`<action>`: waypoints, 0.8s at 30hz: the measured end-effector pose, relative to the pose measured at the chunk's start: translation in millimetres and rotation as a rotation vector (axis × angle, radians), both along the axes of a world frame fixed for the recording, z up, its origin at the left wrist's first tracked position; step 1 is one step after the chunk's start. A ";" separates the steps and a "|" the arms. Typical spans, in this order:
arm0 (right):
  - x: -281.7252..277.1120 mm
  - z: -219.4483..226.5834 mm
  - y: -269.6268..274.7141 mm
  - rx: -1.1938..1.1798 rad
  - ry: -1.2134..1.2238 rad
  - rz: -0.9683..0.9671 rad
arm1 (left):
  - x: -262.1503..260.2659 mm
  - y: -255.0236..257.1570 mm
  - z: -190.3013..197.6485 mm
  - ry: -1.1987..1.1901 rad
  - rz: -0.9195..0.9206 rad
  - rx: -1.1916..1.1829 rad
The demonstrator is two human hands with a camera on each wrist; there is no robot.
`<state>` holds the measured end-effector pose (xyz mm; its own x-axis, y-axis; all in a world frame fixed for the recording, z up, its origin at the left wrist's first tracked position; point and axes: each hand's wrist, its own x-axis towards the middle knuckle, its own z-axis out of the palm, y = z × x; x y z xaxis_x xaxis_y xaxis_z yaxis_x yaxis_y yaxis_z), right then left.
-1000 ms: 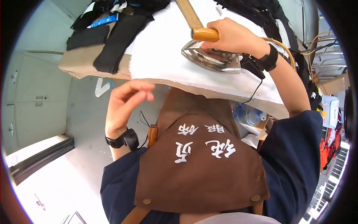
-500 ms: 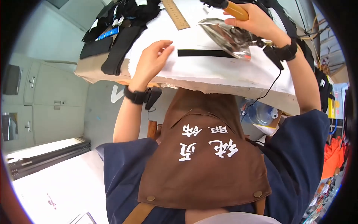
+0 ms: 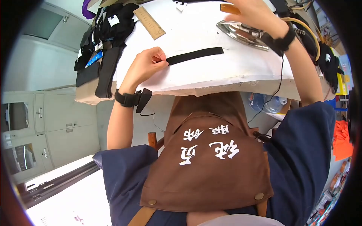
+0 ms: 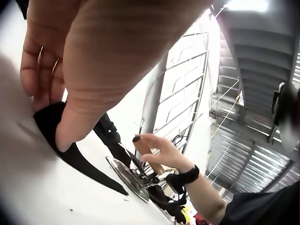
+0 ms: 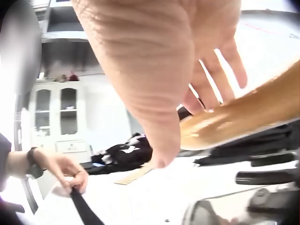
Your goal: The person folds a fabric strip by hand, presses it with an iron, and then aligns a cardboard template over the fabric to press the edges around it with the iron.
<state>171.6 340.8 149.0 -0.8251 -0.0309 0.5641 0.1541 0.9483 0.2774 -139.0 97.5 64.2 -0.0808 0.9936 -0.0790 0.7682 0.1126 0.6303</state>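
A narrow black fabric strip [image 3: 198, 55] lies across the white-covered table [image 3: 196, 22]. My left hand [image 3: 145, 64] pinches its left end between thumb and fingers; in the left wrist view the strip [image 4: 89, 168] runs away from the thumb toward the iron. The iron [image 3: 241, 35], with a shiny metal base, rests on the cloth to the right of the strip. Over its wooden handle [image 5: 239, 115] is my right hand [image 3: 258, 17], fingers rather straight and spread in the right wrist view, thumb hanging on the near side.
A wooden ruler [image 3: 149, 23] lies toward the table's back left. Dark garments [image 3: 109, 28] with white labels are heaped on the left, by a blue packet [image 3: 94, 59]. A cable [image 3: 279, 81] hangs from my right wrist. Below the table stands a clear water bottle [image 3: 273, 103].
The iron was lifted off the strip, moved right and set on the cloth; my right fingers have loosened from its handle. My left hand rose from beside the table and took the strip's left end.
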 end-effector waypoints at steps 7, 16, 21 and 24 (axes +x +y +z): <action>-42.4 -92.1 -83.3 -0.895 -0.260 0.098 | 29.9 -37.1 34.8 0.021 -0.090 0.459; -10.6 -58.9 -126.0 -0.189 0.405 0.139 | 14.4 -91.0 21.2 0.059 0.146 0.814; -6.8 -65.4 -137.2 -0.113 0.515 0.128 | 18.8 -105.2 10.0 0.058 0.208 0.922; -6.9 -69.2 -143.6 -0.185 0.525 0.113 | 20.9 -113.5 9.9 0.118 0.187 0.942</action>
<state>164.8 197.3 79.8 -0.4299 0.0355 0.9022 0.1213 0.9924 0.0187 -118.1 -16.1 74.1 -0.2003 0.6159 0.7619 0.8535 -0.2722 0.4444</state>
